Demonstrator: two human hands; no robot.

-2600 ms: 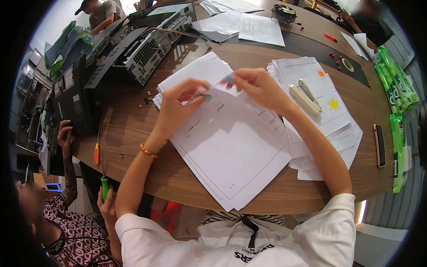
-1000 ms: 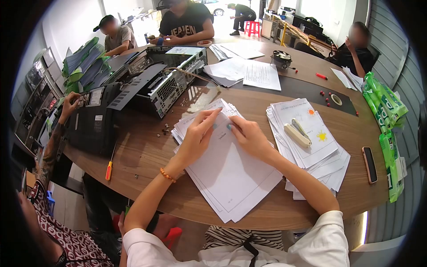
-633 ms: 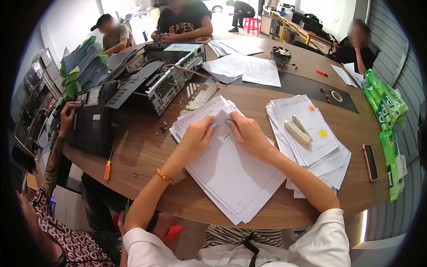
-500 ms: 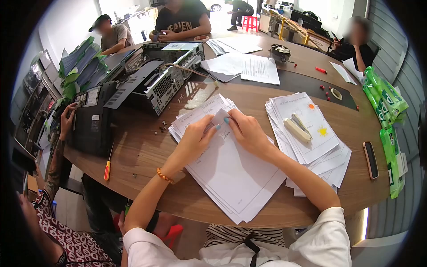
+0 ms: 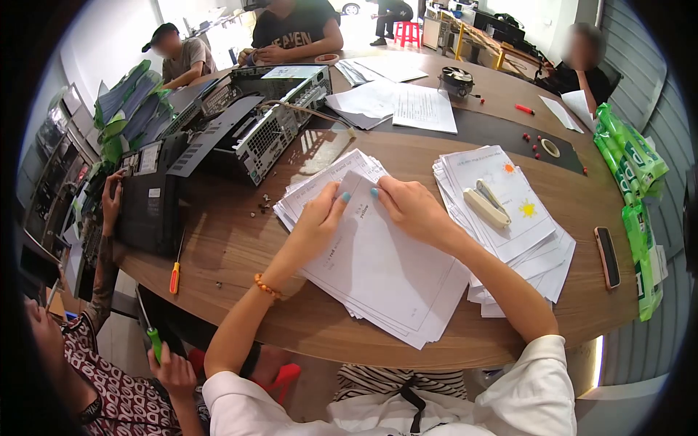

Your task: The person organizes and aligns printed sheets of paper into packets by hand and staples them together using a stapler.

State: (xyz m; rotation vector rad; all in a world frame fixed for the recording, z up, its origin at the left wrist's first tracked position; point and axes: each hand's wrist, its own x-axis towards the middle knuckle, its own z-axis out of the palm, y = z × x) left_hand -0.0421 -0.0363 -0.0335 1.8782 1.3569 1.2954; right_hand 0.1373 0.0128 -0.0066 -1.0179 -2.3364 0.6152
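Note:
Both my hands grip the far end of a printed paper sheet (image 5: 385,269) on a loose pile at the table's near edge. My left hand (image 5: 317,219), with a beaded bracelet on its wrist, pinches the sheet's left side. Opposite it, my right hand (image 5: 413,207) pinches the right side between thumb and fingers. The sheet's far edge is raised between the thumbs, and the fingers behind it are partly hidden. More printed sheets (image 5: 350,163) show beyond it. To the right, a cream stapler (image 5: 487,205) lies on a second paper pile (image 5: 520,236) with orange and yellow splats.
An opened computer case (image 5: 280,131) and a black laptop base (image 5: 151,203) stand left. A yellow-red screwdriver (image 5: 174,277), a phone (image 5: 607,256), a tape roll (image 5: 550,148) and green packages (image 5: 631,156) lie around. A co-worker's hand (image 5: 173,370) holds a green screwdriver (image 5: 153,341).
The sheet in my hands lies flatter, showing more print, and its near end has moved away from me. At lower left, the co-worker's hand with the green screwdriver has come up into view.

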